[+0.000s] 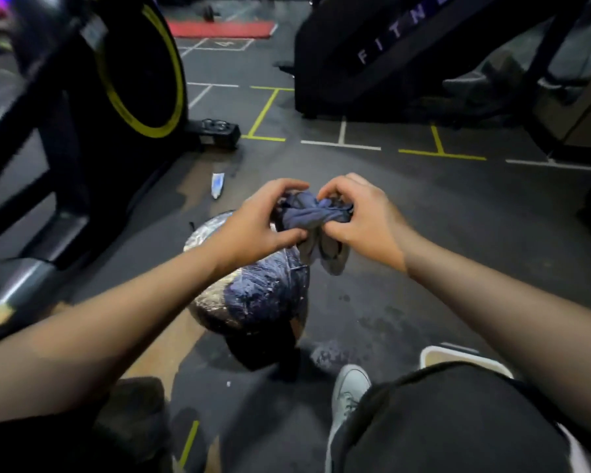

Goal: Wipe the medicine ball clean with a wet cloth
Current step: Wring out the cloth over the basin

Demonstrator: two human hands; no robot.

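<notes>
A dark blue medicine ball (253, 298) with pale smears sits on the gym floor between my knees, partly under my left forearm. Above it I hold a bunched grey-blue cloth (316, 216) with both hands. My left hand (256, 221) grips its left end and my right hand (362, 216) grips its right end. The middle of the cloth looks twisted between them. A loose end of the cloth hangs down over the ball's far right side.
An exercise bike with a yellow-rimmed wheel (140, 73) stands at the left. A black fitness machine (389, 56) stands at the back right. A small white tube (217, 184) lies on the floor. A white tub rim (464, 358) shows behind my right knee, beside my shoe (350, 387).
</notes>
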